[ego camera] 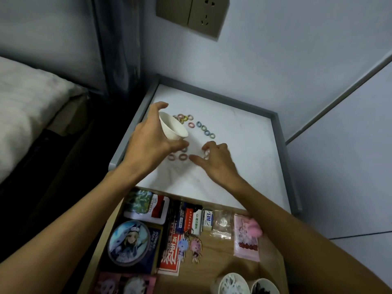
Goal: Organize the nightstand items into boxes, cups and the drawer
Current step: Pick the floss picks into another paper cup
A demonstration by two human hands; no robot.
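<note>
My left hand (151, 136) grips a white paper cup (172, 128), tilted on its side above the white nightstand top (244, 158), with its mouth toward the upper left. Several small coloured hair rings (203, 129) lie scattered on the top: pink, yellow and green ones behind the cup, a blue row to the right, and dull pink ones (179, 156) below my left hand. My right hand (214, 160) is low over the top and pinches a pale pink ring (206, 154) at its fingertips.
The drawer (222, 259) stands open below the top, holding a round anime badge (128, 242), cards, small boxes, keychains (189, 247) and a pink packet (246, 238). Two cups (232, 283) with contents stand at its front right. A bed (27, 107) lies left; a raised grey rim edges the top.
</note>
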